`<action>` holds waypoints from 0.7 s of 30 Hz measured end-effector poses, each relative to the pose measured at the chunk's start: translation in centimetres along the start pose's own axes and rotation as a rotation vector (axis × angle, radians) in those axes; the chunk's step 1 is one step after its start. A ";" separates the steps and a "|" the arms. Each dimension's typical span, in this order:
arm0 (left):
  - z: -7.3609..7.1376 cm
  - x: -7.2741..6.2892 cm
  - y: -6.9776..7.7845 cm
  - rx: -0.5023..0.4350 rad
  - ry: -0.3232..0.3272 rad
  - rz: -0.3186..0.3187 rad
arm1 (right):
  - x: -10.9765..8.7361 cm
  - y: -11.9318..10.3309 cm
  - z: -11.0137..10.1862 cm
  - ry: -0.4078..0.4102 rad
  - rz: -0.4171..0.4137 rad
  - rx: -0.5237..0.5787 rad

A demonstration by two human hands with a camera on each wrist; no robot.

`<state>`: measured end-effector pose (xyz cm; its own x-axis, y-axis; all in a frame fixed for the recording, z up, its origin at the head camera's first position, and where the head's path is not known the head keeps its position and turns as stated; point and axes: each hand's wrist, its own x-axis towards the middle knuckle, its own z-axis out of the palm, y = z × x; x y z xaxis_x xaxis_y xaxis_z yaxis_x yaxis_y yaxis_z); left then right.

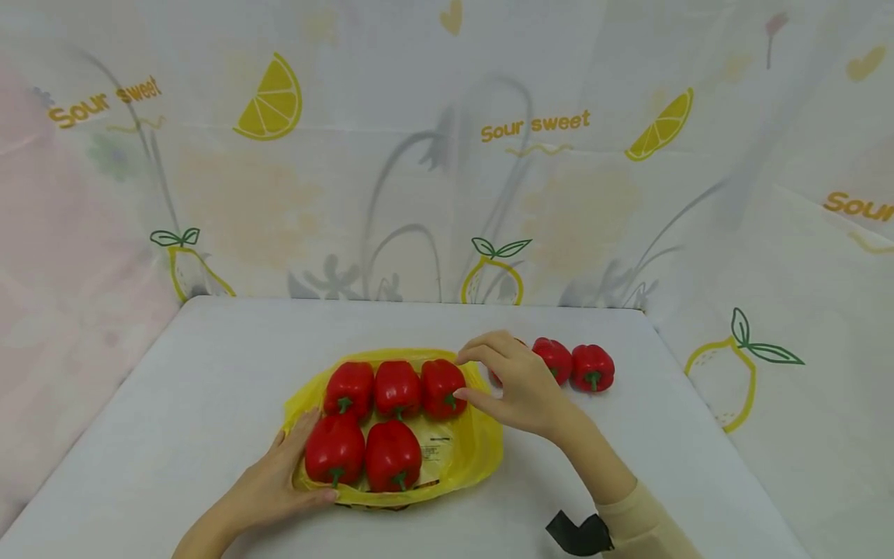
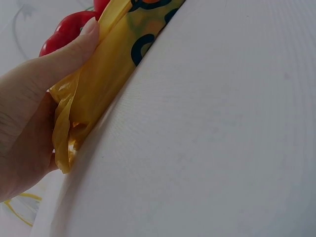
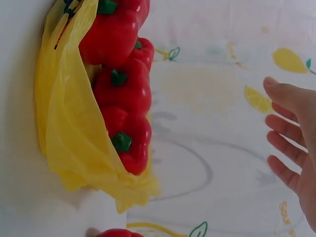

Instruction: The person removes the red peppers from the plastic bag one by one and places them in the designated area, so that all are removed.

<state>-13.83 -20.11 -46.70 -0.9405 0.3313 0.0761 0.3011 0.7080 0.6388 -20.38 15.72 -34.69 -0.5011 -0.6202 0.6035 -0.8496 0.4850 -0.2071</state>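
Note:
In the head view several red bell peppers (image 1: 396, 388) with green stems lie in two rows in an open yellow plastic bag (image 1: 482, 450). My left hand (image 1: 272, 477) holds the bag's left end. Its thumb (image 2: 74, 52) lies along the front rim in the left wrist view; the other fingers are partly hidden behind the plastic. Over the bag's right edge hovers my right hand (image 1: 517, 384), fingers loosely bent and thumb apart, with nothing in its grasp. The right wrist view shows this hand (image 3: 298, 133) away from the bagged peppers (image 3: 123, 89).
Right of the bag, more red peppers stand on the white table (image 1: 601, 450): one at the end (image 1: 593, 368), another beside it (image 1: 552, 359), and one mostly hidden behind my right hand. A lemon-printed cloth (image 1: 391, 194) hangs behind the table. Black tape (image 1: 580, 534) is near the right sleeve.

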 end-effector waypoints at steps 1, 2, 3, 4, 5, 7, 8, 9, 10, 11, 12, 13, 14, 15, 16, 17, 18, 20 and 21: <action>0.0 0.0 0.0 -0.003 -0.002 -0.005 | 0.1 -0.2 0.1 -0.003 -0.009 0.002; 0.0 0.0 0.0 -0.005 -0.002 -0.005 | 0.2 -0.4 0.1 -0.005 -0.017 0.004; 0.0 0.0 0.1 -0.004 -0.002 -0.006 | 0.3 -0.5 0.1 -0.008 -0.022 0.006; 0.0 0.0 0.1 -0.003 -0.003 -0.009 | 0.4 -0.7 0.2 -0.010 -0.028 0.009; -0.1 -0.1 0.1 0.001 -0.003 -0.011 | 0.5 -0.8 0.2 -0.012 -0.034 0.013; -0.1 -0.1 0.2 0.008 -0.003 -0.009 | 0.6 -1.0 0.4 -0.016 -0.045 0.019; -0.1 -0.1 0.2 0.012 -0.001 -0.006 | 0.7 -1.2 0.5 -0.019 -0.049 0.021; -0.1 -0.1 0.2 0.014 -0.002 -0.007 | 0.7 -1.3 0.6 -0.023 -0.054 0.020; -0.2 -0.1 0.2 0.014 -0.004 -0.007 | 0.8 -1.4 0.7 -0.027 -0.060 0.021; -0.1 -0.1 0.2 0.015 -0.005 -0.007 | 0.9 -1.6 0.9 -0.033 -0.065 0.021; -0.1 -0.1 0.2 0.016 -0.006 -0.008 | 0.9 -1.7 1.1 -0.041 -0.071 0.023; -0.1 -0.1 0.2 0.017 -0.006 -0.009 | 1.0 -1.8 1.3 -0.050 -0.077 0.024; -0.2 -0.1 0.2 0.015 -0.006 -0.012 | 1.0 -2.0 1.5 -0.061 -0.083 0.026; -0.1 -0.1 0.1 0.017 -0.005 -0.012 | 1.0 -2.1 1.8 -0.072 -0.089 0.030; -0.1 -0.1 0.1 0.018 -0.004 -0.012 | 1.1 -2.3 2.1 -0.085 -0.094 0.036; -0.1 -0.1 0.1 0.020 -0.002 -0.012 | 1.1 -2.4 2.4 -0.099 -0.104 0.037; -0.1 -0.1 0.1 0.022 0.000 -0.011 | 1.2 -2.5 2.7 -0.111 -0.114 0.039; -0.1 -0.1 0.1 0.024 0.003 -0.009 | 1.3 -2.7 3.3 -0.130 -0.136 0.050; -0.1 -0.2 0.2 0.026 0.005 -0.008 | 1.4 -2.8 3.6 -0.136 -0.150 0.052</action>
<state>-13.65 -20.13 -46.52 -0.9436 0.3226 0.0747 0.2974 0.7266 0.6194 -19.27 11.24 -36.02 -0.3830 -0.7624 0.5216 -0.9219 0.3509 -0.1641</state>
